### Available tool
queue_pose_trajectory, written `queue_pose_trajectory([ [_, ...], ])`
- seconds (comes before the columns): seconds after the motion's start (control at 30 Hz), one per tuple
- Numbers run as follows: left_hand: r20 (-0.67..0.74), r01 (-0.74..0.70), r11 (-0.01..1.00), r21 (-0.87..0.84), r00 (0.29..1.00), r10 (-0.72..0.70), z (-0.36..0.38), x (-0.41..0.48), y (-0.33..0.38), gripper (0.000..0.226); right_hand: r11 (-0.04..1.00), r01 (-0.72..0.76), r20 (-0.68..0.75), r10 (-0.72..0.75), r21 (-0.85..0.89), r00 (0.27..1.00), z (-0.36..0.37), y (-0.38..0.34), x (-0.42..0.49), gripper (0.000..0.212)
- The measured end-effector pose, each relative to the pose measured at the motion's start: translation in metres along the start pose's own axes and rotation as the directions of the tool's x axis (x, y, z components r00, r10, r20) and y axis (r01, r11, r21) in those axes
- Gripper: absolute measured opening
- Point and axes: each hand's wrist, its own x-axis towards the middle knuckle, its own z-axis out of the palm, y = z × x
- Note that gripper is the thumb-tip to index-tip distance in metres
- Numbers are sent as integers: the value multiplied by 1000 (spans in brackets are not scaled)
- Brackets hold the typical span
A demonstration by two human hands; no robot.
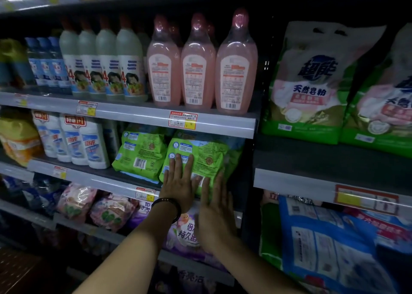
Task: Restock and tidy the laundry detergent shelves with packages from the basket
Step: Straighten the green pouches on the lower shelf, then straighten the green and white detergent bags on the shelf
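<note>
Our left fingers lie straight and close together, flat on the face of the green package at lower centre of the frame. The right fingers are also straight and slightly spread, though blur hides whether all of them touch. Neither hand curls round anything.

The left hand, with a dark band at the wrist, covers the package's lower left. The right hand sits at its lower right edge. We judge that this flat contact serves to push the package back and square it behind the shelf rail, since a soft pouch would crumple under a pinch.

The package stands on edge on the middle shelf, just beside a second green package to its left, both with barcode sides outward. Further left, the same shelf holds white bottles. The shelf above holds pink bottles, and the shelf below holds purple pouches. The basket is not in view.
</note>
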Motion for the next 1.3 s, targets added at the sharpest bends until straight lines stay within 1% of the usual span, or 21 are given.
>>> queue_pose_trajectory([
  [0.07,10,21,1000,12,1000,-21,-2,-2,4,74,999,-11,128,15,-35,992,0,6,-2,127],
  [0.1,17,42,999,16,999,-43,0,-3,7,72,998,-13,160,22,-54,987,-3,8,-1,131],
  [0.2,117,141,990,21,983,-142,-4,1,17,72,997,-34,213,48,-71,976,-15,13,7,131],
  [0.3,210,189,980,57,958,-197,-5,-4,27,84,997,-67,263,57,31,963,-26,14,8,122],
  [0.37,235,167,981,96,954,-185,-9,-25,34,81,998,-46,273,31,48,961,-33,16,1,113],
  [0.43,252,150,988,23,956,-151,-12,-51,38,78,991,-17,232,-15,135,973,-39,18,-16,93],
  [0.47,239,129,991,-36,964,-116,-10,-62,41,77,970,-21,181,-24,243,983,-40,21,-29,80],
  [0.5,208,92,991,-100,976,-70,-10,-73,50,76,933,-42,119,0,356,993,-38,26,-45,66],
  [0.57,132,46,961,-272,991,-10,-7,-96,75,79,824,-95,13,105,559,994,-31,38,-79,44],
  [0.6,102,40,934,-354,995,-4,-1,-108,90,73,767,-127,2,163,629,987,-27,46,-96,35],
  [0.67,53,15,879,-477,998,12,12,-132,121,49,654,-211,28,277,726,960,-18,66,-129,26],
  [0.73,80,13,835,-551,996,37,24,-151,150,39,564,-318,68,419,762,906,-15,94,-160,21],
  [0.77,123,24,830,-557,991,54,27,-158,163,35,515,-372,97,483,772,870,-13,111,-174,22],
  [0.83,223,50,853,-519,972,78,40,-166,186,27,412,-452,122,618,791,777,-8,147,-201,23],
  [0.87,264,61,857,-511,960,89,50,-168,195,28,347,-461,126,672,817,729,-8,164,-213,20],
  [0.9,320,89,857,-507,943,92,57,-170,205,31,255,-460,152,719,851,679,-7,180,-224,19],
  [0.93,358,112,852,-511,929,92,64,-171,215,37,149,-422,169,759,894,628,-10,192,-235,19],
  [1.0,417,148,866,-477,906,75,77,-170,232,52,-4,-366,215,816,931,537,-14,216,-253,16],
  [1.1,482,193,888,-418,875,37,87,-162,257,62,-113,-360,297,806,926,512,-12,239,-271,15],
  [1.23,511,333,852,-403,855,-92,109,-142,269,95,-192,-369,363,800,909,477,-1,269,-274,15],
  [1.3,517,363,859,-360,845,-140,123,-130,270,91,-215,-381,390,788,899,476,-1,278,-274,18],
])
